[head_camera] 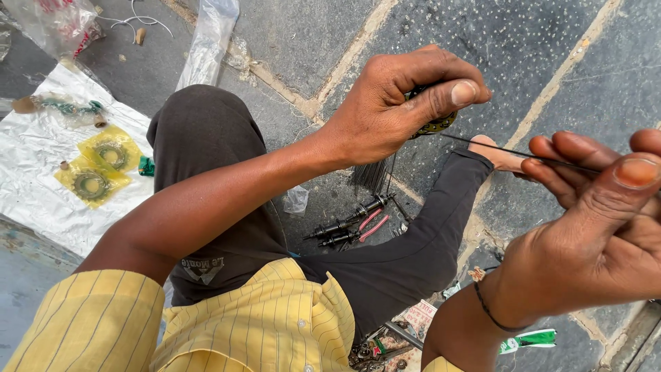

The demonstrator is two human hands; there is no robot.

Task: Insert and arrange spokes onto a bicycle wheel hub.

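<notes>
My left hand (399,103) is closed around a small round metal part (435,124), dark with a yellowish rim, held at chest height. My right hand (599,220) pinches a thin dark wire spoke (496,148) between thumb and fingers; its free end points toward the round part. A bundle of similar thin spokes (375,172) hangs or lies below my left hand. I sit cross-legged in dark trousers (227,227) on a stone floor, with yellow striped sleeves.
Dark axle-like rods and red-handled pliers (354,227) lie on the floor between my legs. At the left, a silver sheet (34,172) carries two yellow packets with ring-shaped parts (100,169). Clear plastic bags (206,41) lie at the top. Small packets and hardware (413,324) sit near my knee.
</notes>
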